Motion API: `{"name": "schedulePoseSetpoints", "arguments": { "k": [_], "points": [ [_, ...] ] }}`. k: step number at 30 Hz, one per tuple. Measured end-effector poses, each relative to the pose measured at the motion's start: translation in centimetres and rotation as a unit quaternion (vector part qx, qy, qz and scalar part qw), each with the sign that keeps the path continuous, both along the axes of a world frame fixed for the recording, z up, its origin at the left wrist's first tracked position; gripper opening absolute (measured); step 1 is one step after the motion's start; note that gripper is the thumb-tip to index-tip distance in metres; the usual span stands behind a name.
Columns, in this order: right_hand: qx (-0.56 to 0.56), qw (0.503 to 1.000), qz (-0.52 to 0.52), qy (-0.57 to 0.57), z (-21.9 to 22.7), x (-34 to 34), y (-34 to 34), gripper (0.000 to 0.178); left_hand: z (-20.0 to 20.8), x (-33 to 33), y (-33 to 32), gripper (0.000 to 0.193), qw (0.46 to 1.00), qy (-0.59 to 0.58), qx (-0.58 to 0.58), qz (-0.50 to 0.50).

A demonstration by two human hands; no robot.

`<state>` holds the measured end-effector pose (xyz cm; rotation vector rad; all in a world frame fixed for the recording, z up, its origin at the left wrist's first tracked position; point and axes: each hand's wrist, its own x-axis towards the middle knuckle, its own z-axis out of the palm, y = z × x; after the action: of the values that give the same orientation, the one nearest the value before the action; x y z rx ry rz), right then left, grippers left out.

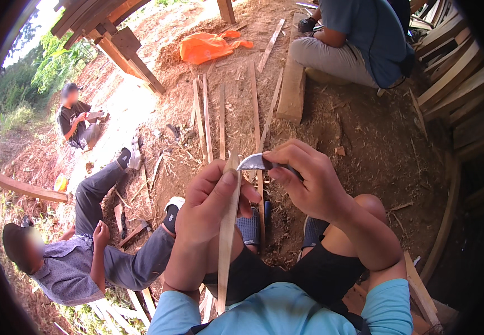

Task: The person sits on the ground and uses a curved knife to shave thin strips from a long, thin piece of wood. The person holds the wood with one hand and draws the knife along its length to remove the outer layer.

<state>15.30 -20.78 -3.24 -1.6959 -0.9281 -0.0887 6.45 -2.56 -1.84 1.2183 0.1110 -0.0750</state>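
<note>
Wooden strip, long axis near-vertical in frame's lower centre, clamped in left fingers; curved blade, pinched in right fingers, at strip's upper right edge.

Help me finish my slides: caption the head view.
The left hand grips a pale wooden strip while the right hand holds a curved blade at the strip's edge.

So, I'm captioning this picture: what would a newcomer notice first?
Front and centre, the left hand holds a long, thin, pale wooden strip, while the right hand holds a curved grey metal blade at its edge. Beyond them, a bright orange plastic bag lies on the brown dirt near the top.
</note>
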Motion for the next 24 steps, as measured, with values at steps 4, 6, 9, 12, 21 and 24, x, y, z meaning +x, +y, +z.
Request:
{"name": "schedulePoseSetpoints", "arguments": {
  "k": [4,6,9,12,21,24],
  "points": [
    [-0.02,1.0,0.004,-0.009,0.2,-0.1,-0.3,0.016,0.3,0.2,-0.3,0.026,1.0,0.008,-0.027,-0.003],
    [-0.018,1.0,0.011,-0.011,0.1,-0.1,-0.4,0.016,0.6,0.1,-0.4,0.027,0.999,0.025,-0.044,-0.004],
    [-0.011,1.0,0.019,-0.008,0.3,-0.2,-0.3,0.016,0.9,-0.2,-0.4,0.029,0.998,0.039,-0.046,0.031],
    [-0.001,1.0,0.025,-0.016,0.4,0.0,-0.5,0.016,1.1,-0.2,-1.2,0.031,0.997,0.029,-0.012,0.066],
    [-0.01,1.0,0.022,-0.008,0.8,0.0,-0.8,0.016,0.6,-0.5,-1.8,0.025,0.994,-0.029,0.083,0.064],
    [-0.013,1.0,0.012,-0.019,0.9,-0.2,-0.9,0.016,0.9,-1.0,-1.9,0.024,0.994,-0.035,0.092,0.052]
  ]
}}
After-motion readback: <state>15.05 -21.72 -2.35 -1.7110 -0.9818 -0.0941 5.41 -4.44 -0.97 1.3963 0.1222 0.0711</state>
